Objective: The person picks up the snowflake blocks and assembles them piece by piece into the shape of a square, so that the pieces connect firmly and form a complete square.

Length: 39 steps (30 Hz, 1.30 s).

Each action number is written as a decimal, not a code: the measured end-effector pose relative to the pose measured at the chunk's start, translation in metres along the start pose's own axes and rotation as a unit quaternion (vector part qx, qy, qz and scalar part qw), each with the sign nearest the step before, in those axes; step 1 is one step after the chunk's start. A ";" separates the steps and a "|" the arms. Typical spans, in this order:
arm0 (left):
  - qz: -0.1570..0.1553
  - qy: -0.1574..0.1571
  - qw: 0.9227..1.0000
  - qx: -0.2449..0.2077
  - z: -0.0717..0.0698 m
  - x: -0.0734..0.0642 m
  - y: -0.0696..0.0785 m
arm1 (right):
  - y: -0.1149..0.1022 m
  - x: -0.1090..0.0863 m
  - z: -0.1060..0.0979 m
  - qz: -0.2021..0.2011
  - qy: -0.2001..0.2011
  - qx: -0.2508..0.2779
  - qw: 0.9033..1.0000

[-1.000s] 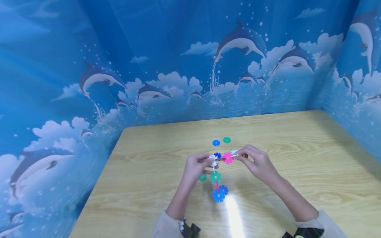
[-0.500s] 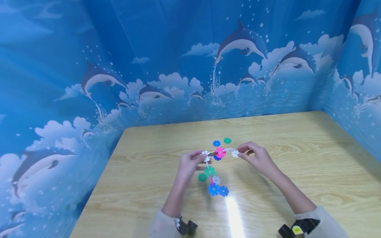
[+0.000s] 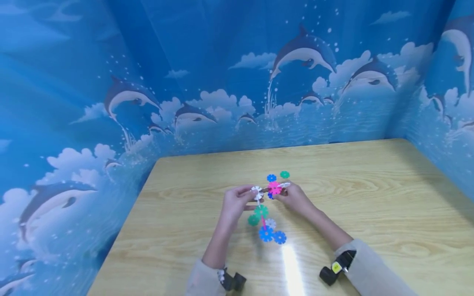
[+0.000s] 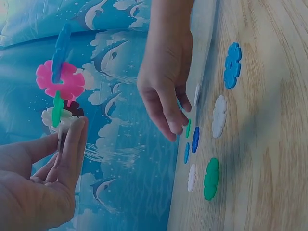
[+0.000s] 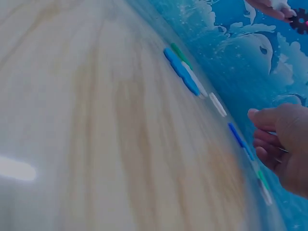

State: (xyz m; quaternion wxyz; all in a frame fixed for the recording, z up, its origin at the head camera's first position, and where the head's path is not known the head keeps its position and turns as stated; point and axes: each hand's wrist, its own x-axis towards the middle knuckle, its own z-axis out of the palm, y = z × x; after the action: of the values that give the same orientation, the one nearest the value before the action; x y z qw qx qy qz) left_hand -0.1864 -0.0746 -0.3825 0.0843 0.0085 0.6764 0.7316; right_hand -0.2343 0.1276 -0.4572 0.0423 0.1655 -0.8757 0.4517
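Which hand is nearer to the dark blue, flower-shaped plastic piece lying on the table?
Right. The right hand is low, close to the dark blue piece; the left hand is raised farther away, on its left side, pinching a white, flower-shaped plastic piece.

A table with a pale yellow wood-grain top carries flat, flower-shaped plastic discs. On the person's side of the left hand and its grip lie a green disc, a white disc and a blue disc. A dark-blue disc lies right of that grip; beyond it, a second blue disc and second green disc.
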 end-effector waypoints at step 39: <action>0.025 -0.010 1.000 -0.006 0.002 -0.003 0.001 | -0.007 -0.004 -0.005 0.055 0.049 0.017 0.997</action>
State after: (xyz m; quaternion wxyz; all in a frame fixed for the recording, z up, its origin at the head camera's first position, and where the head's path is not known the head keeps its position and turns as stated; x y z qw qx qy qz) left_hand -0.1833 -0.0733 -0.3808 0.0721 0.0323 0.6710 0.7373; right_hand -0.2284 0.1288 -0.4495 0.0573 0.0952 -0.8723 0.4761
